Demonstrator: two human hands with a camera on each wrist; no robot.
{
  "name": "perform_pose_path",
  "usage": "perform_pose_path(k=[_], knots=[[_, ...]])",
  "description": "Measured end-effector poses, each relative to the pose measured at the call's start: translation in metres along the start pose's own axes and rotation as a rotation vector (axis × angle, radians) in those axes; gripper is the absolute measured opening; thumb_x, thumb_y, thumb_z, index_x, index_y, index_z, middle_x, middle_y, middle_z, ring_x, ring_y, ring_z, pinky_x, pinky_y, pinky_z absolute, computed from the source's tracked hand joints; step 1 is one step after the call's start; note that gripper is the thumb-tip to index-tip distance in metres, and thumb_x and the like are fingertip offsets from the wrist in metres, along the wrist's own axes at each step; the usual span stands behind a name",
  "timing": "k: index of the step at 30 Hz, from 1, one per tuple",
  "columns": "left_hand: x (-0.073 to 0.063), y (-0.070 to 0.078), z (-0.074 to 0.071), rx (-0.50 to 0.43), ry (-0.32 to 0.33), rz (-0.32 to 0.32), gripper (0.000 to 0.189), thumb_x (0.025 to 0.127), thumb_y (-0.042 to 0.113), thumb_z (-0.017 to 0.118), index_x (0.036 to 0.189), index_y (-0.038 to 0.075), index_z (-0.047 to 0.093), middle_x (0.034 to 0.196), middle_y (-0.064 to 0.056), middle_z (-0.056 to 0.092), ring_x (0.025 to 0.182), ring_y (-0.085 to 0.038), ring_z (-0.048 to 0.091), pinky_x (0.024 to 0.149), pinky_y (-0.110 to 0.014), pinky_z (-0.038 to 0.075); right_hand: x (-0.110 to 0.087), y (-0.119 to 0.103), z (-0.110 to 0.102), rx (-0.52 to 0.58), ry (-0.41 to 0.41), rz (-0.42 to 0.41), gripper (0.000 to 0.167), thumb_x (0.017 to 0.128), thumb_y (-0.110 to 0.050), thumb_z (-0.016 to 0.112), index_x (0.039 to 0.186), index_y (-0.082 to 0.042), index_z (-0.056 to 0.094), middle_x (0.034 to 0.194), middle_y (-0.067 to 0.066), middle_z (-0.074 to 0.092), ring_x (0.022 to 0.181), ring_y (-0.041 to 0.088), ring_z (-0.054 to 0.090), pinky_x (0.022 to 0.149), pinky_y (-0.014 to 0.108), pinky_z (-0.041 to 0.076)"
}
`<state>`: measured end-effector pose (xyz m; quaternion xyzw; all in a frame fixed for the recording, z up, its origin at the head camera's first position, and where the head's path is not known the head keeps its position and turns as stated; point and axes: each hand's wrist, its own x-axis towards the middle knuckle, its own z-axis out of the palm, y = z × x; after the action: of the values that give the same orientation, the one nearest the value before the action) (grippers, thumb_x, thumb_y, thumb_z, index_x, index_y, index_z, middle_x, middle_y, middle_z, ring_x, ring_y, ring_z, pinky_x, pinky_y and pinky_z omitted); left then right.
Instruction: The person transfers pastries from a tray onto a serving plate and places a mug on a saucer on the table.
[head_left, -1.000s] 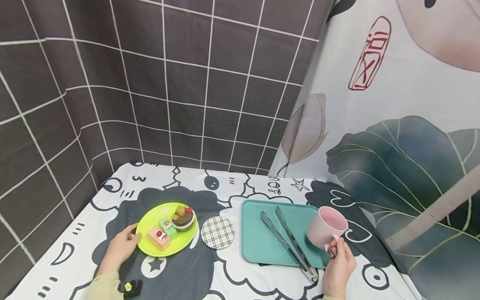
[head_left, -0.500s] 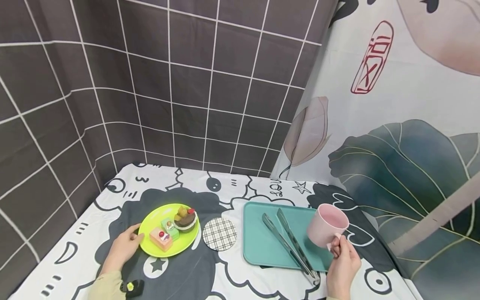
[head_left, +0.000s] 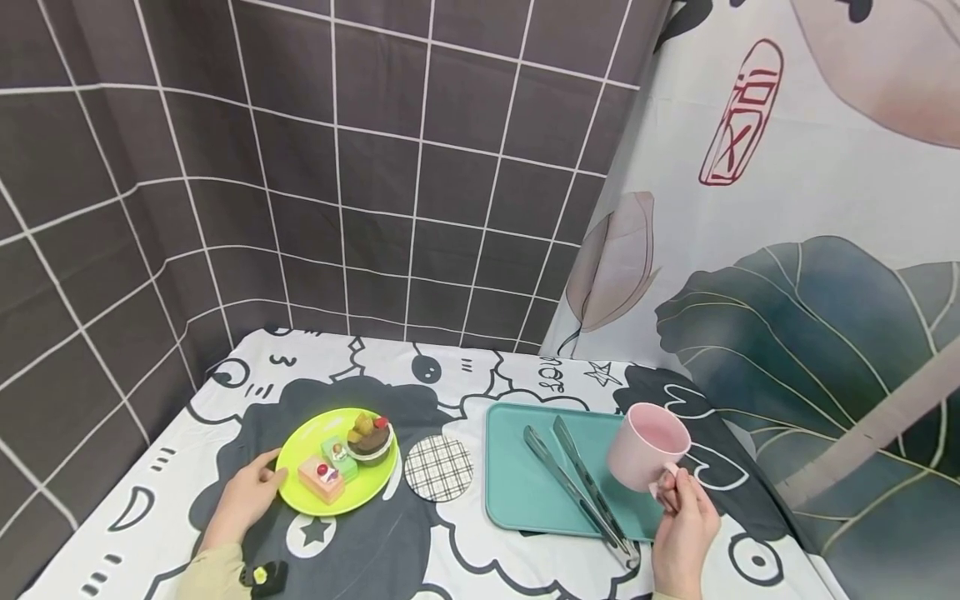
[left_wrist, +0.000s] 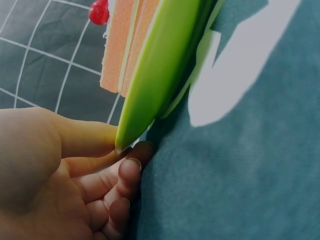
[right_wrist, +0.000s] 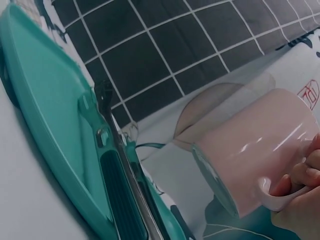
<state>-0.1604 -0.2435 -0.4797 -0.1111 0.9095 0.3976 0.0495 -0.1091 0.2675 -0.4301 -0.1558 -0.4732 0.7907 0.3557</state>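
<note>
On the left of the head view, my left hand [head_left: 243, 497] pinches the rim of a lime-green plate [head_left: 360, 493]. The left wrist view shows the thumb over that rim and the fingertips beneath it. The plate bears a pink square cake [head_left: 321, 477] with a red cherry, a green cake piece [head_left: 340, 457] and a round chocolate cake [head_left: 370, 442] topped with fruit. My right hand [head_left: 684, 533] grips a pink mug [head_left: 637, 450] by its handle. The mug's base shows in the right wrist view, raised above the right end of the teal tray [head_left: 506, 475].
Metal tongs [head_left: 573, 479] lie across the tray, their hinged end past its front edge. Between plate and tray lies a round plaid coaster [head_left: 438, 468]. A patterned cloth [head_left: 480, 575] covers the table. Dark grid curtains [head_left: 375, 167] hang behind, with a leaf-printed cloth [head_left: 825, 333] at right.
The mug, in my right hand, has shifted slightly left and up over the tray in the last half second. My left hand stays at the plate's rim. The head view has shifted a little.
</note>
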Motion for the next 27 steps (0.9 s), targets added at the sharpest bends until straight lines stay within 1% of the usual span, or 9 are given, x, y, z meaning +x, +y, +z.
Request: perform_pose_path(k=[3, 8, 11, 18, 23, 27], knots=[[0.0, -0.001, 0.001, -0.004, 0.001, 0.006, 0.053, 0.097, 0.021, 0.046, 0.139, -0.01, 0.038, 0.094, -0.019, 0.058, 0.08, -0.024, 0.052, 0.065, -0.029, 0.037, 0.0, 0.001, 0.002, 0.021, -0.014, 0.009, 0.031, 0.099, -0.011, 0.051, 0.071, -0.002, 0.059, 0.063, -0.002, 0.049, 0.057, 0.015, 0.027, 0.06, 0.028, 0.023], [0.001, -0.002, 0.001, -0.004, 0.001, 0.003, 0.053, 0.096, 0.021, 0.046, 0.139, -0.01, 0.038, 0.095, -0.02, 0.059, 0.081, -0.024, 0.053, 0.065, -0.029, 0.037, -0.001, 0.004, 0.004, 0.008, -0.037, 0.027, 0.035, 0.1, -0.01, 0.048, 0.067, -0.004, 0.055, 0.062, -0.002, 0.045, 0.059, 0.017, 0.025, 0.067, 0.034, 0.017], [0.002, -0.002, 0.001, 0.0, 0.001, 0.007, 0.053, 0.097, 0.02, 0.046, 0.139, -0.01, 0.038, 0.095, -0.02, 0.059, 0.082, -0.025, 0.054, 0.066, -0.029, 0.038, -0.003, 0.005, 0.007, 0.012, -0.035, 0.033, 0.036, 0.1, -0.009, 0.048, 0.065, -0.004, 0.055, 0.06, -0.002, 0.045, 0.059, 0.017, 0.025, 0.066, 0.033, 0.018], [0.001, -0.001, 0.0, 0.006, -0.001, 0.006, 0.053, 0.097, 0.021, 0.047, 0.139, -0.011, 0.038, 0.096, -0.021, 0.058, 0.083, -0.026, 0.054, 0.067, -0.03, 0.039, -0.007, 0.007, 0.013, -0.016, -0.044, 0.045, 0.036, 0.1, -0.008, 0.047, 0.064, -0.006, 0.052, 0.06, -0.003, 0.044, 0.058, 0.016, 0.026, 0.062, 0.027, 0.029], [0.001, 0.0, 0.0, 0.002, -0.003, 0.01, 0.053, 0.098, 0.021, 0.046, 0.139, -0.011, 0.038, 0.095, -0.021, 0.058, 0.083, -0.025, 0.053, 0.067, -0.031, 0.039, -0.008, 0.011, 0.018, -0.003, -0.061, 0.034, 0.038, 0.1, -0.005, 0.044, 0.062, -0.006, 0.052, 0.058, -0.003, 0.044, 0.058, 0.018, 0.024, 0.061, 0.026, 0.029], [0.0, 0.0, 0.0, 0.001, -0.005, 0.002, 0.053, 0.097, 0.021, 0.046, 0.139, -0.011, 0.038, 0.094, -0.019, 0.057, 0.081, -0.024, 0.052, 0.066, -0.029, 0.037, -0.01, 0.014, 0.021, 0.007, -0.068, 0.051, 0.039, 0.1, -0.007, 0.045, 0.062, -0.007, 0.051, 0.057, -0.003, 0.044, 0.058, 0.018, 0.024, 0.062, 0.028, 0.026]])
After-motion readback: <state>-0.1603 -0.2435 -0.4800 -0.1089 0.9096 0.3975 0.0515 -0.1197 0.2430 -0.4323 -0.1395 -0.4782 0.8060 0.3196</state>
